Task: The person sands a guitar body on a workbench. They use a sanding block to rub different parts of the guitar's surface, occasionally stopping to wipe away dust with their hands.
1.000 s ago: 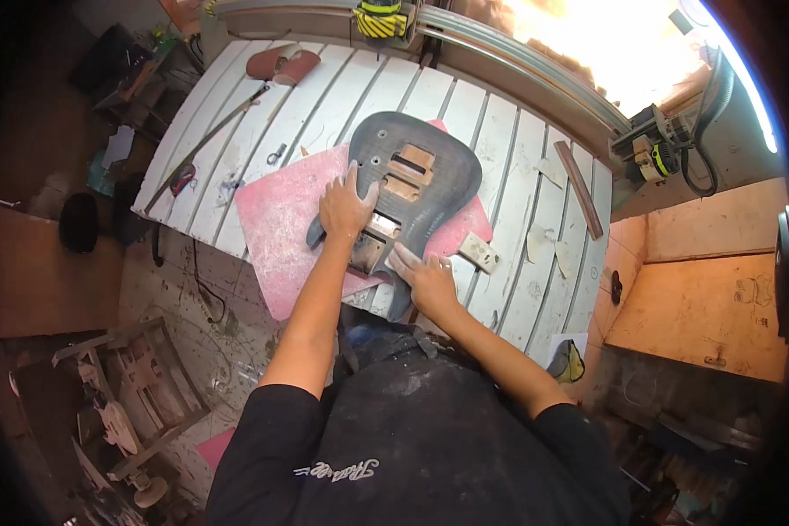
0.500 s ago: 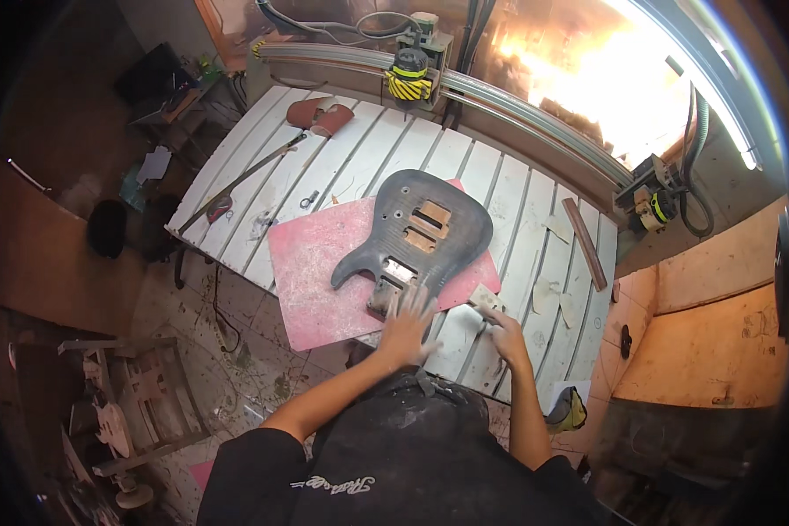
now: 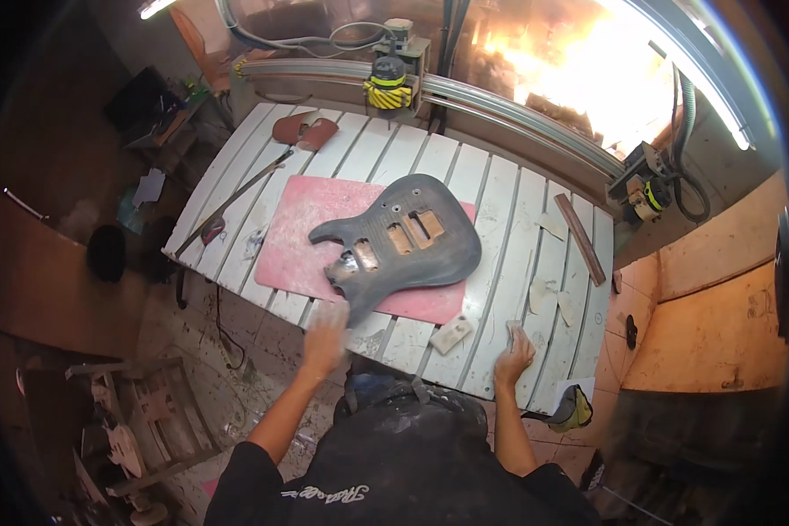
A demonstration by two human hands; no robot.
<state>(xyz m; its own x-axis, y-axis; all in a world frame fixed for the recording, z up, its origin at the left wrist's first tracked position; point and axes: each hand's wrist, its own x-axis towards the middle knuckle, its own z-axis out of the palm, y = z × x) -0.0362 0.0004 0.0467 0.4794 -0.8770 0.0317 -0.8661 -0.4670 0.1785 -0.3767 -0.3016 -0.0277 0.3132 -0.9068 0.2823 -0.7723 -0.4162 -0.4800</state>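
A dark grey electric guitar body [image 3: 381, 272] with routed cavities lies on a pink board [image 3: 298, 223] on the white slatted table [image 3: 386, 346]. Beside the body's lower left end is my left hand [image 3: 326, 337], smeared by motion, so its fingers are unclear. My right hand [image 3: 515, 355] is over the table's near right part, its fingers closed. A small greyish tip shows at them, but I cannot make out what it is. Between the hands, a pale sanding block [image 3: 451, 335] rests on the slats by the pink board's corner, touched by neither hand.
Scraps of sandpaper [image 3: 552, 302] and a brown wooden strip [image 3: 580, 238] lie on the right. A curled reddish-brown sheet [image 3: 305, 131] and a long thin rod [image 3: 237, 200] lie on the left. A yellow-and-black machine head [image 3: 387, 83] hangs from the rail behind.
The guitar body has turned and shifted left, and the pink board has swung round. My left hand has moved left off the body. My right hand has moved away from the sanding block.
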